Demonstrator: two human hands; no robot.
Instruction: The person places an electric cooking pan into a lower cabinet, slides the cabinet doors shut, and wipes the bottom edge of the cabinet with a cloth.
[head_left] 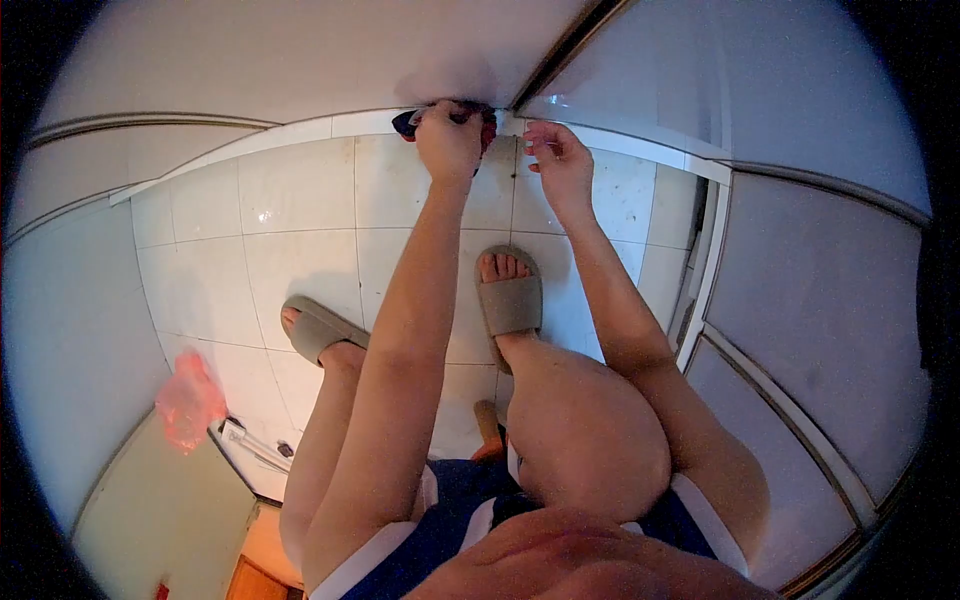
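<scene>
My left hand (449,143) is closed on a dark blue and red cloth (488,128), pressed where the cabinet panel meets the white strip at its base. Much of the cloth is hidden under my fingers. To the right, my right hand (562,165) is held just off the white strip (640,149), with its fingers loosely bent and apart. Nothing shows between them. Dark specks mark the tile beside this hand.
White floor tiles (300,265) lie below, with my feet in grey-green slippers (510,303). Panels with metal edging (822,185) rise ahead and to the right. A pink plastic bag (190,402) is at the left. A wooden handle-like piece (487,420) is beneath me.
</scene>
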